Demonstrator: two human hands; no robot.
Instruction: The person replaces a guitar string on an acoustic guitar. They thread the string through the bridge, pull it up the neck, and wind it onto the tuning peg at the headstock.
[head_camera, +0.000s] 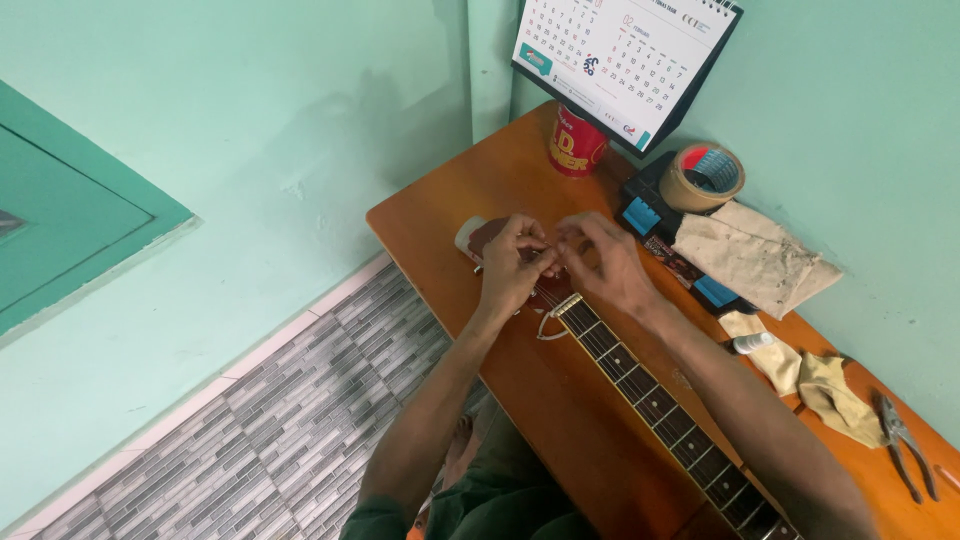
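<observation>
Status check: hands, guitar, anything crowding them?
Left hand and right hand both pinching at brown guitar headstock. Dark fretted neck flat on orange wooden table. Nothing crowding.

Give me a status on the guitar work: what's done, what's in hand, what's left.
Done: the guitar neck lies flat on the wooden table, with pliers, cloths and a tape roll set out beside it.
In hand: the left hand and right hand pinch something small at the headstock; what it is cannot be made out.
Left: whether all strings are fitted cannot be told.
</observation>
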